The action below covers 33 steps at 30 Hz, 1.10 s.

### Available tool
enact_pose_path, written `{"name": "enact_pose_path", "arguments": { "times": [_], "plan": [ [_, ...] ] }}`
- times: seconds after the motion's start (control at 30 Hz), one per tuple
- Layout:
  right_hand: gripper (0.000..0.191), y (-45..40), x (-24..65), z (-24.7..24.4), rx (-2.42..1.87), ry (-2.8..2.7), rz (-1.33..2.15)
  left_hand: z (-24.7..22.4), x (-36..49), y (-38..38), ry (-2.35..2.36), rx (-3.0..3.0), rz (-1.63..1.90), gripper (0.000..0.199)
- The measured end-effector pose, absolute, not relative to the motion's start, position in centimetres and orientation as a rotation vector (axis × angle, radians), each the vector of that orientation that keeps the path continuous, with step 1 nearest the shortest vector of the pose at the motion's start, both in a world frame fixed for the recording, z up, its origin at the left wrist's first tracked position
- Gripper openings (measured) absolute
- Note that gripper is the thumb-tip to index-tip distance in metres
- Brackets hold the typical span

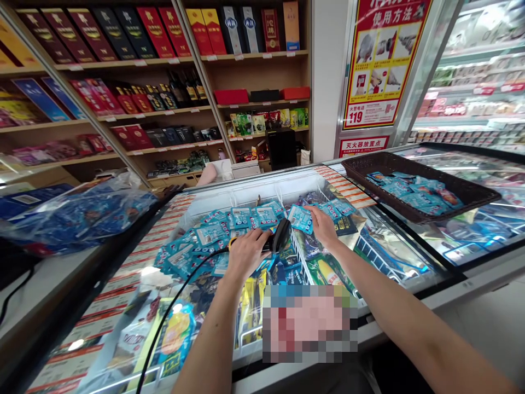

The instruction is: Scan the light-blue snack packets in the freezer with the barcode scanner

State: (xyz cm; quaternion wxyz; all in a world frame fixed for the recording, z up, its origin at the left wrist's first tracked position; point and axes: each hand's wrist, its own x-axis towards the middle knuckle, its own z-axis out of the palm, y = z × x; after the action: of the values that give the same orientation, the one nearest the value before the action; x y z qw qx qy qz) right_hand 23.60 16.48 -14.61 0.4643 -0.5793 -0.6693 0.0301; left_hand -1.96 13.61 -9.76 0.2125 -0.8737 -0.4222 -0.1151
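My left hand (248,250) is wrapped around the handle of a black barcode scanner (281,235), its dark cord (164,312) trailing toward the bottom of the view. Between the fingers of my right hand (325,227) is a small light-blue packet (300,219), held up just right of the scanner's head. Many similar blue packets (184,256) lie in a loose pile on the glass top of a chest freezer, around and beyond my left hand. A few more blue packets (342,207) rest to the right, past my right hand.
A dark brown basket (467,183) holding blue packets stands on the freezer at the right. On the left counter lies a clear plastic bag (102,213) of blue packets. Frozen goods show through the glass. Behind are shelves (262,54) of boxes. A blurred patch covers the lower middle.
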Motion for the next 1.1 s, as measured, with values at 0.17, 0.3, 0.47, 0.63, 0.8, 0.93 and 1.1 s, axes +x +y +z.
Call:
{"name": "enact_pose_path", "arguments": {
  "times": [0.17,0.3,0.47,0.63,0.8,0.93,1.1],
  "plan": [
    [0.037,16.44,23.62,-14.66,-1.422,-1.650,0.057,-9.78,-1.91,13.59,-1.173,-2.421,-0.311,0.037],
    [0.037,16.36,23.54,-14.61,-1.439,-1.646,0.016,-9.82,-1.96,13.64,-1.180,-2.426,-0.314,0.038],
    [0.038,16.20,23.35,-14.43,-1.459,-1.623,-0.040,-9.83,-1.99,13.67,-1.176,-2.432,-0.309,0.036],
    [0.038,15.99,23.29,-14.27,-1.466,-1.629,-0.066,-9.59,-1.82,13.38,-1.200,-2.408,-0.293,0.041],
    [0.038,15.89,23.33,-14.18,-1.434,-1.635,-0.108,-9.45,-1.79,13.23,-1.165,-2.425,-0.310,0.046],
    [0.040,15.85,23.26,-14.18,-1.417,-1.668,-0.153,-9.43,-1.80,13.28,-1.133,-2.459,-0.325,0.047],
    [0.042,15.75,23.11,-14.24,-1.401,-1.715,-0.210,-9.41,-1.75,13.30,-1.122,-2.468,-0.340,0.044]
  ]
}}
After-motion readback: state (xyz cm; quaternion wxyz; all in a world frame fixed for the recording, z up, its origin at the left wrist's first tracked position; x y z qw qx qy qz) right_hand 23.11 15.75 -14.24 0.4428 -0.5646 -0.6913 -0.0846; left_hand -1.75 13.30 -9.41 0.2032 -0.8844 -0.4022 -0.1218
